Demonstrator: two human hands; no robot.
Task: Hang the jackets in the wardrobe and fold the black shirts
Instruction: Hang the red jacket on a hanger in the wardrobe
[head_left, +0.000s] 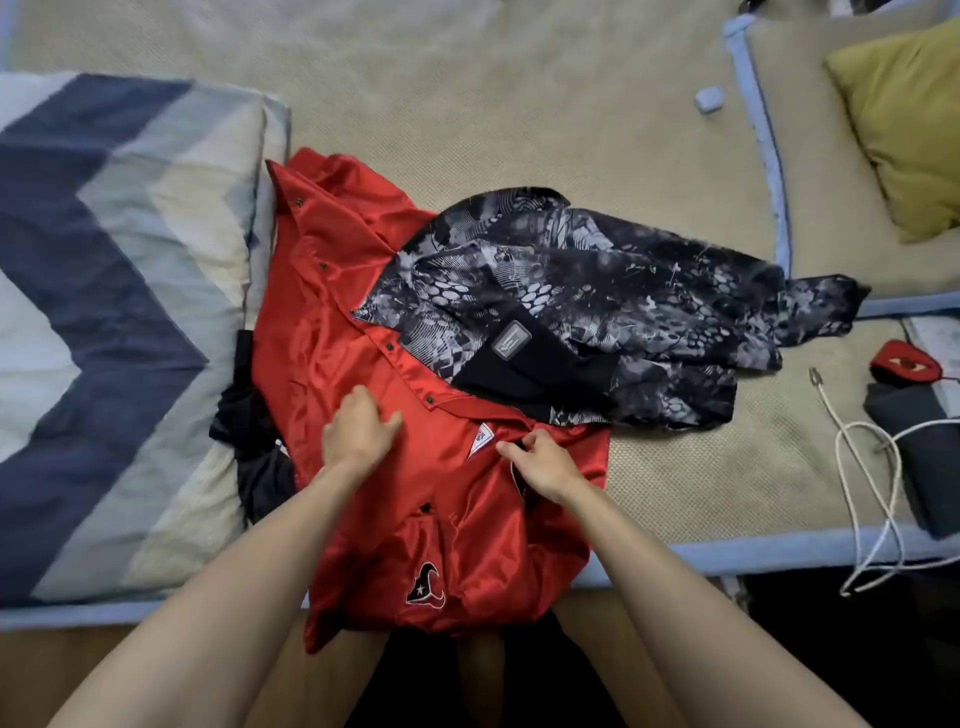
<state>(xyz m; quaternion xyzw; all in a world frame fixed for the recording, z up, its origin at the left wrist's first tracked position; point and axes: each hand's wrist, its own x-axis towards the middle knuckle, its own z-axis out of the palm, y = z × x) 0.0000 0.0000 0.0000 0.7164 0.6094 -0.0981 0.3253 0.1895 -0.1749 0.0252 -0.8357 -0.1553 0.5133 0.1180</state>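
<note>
Red satin jacket (363, 322): lay open, lining up, at the bed's (519, 104) near edge, hem hanging over. Left hand (358, 423) gripped bunched lining; right hand (540, 460) pinched the collar by the neck label, apparently gathering it for hanging. Black shirt (249, 426): partly tucked beneath, left. Patterned black-grey jacket (597, 291): overlapped the red one, farther right. Striped pillow (114, 291): far left.

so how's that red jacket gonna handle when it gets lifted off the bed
The red jacket looks glossy and satiny, so it will probably slide in the hands. It lies in soft creases, so it will likely droop. Part of the patterned jacket lies on it and may drag along.
</note>
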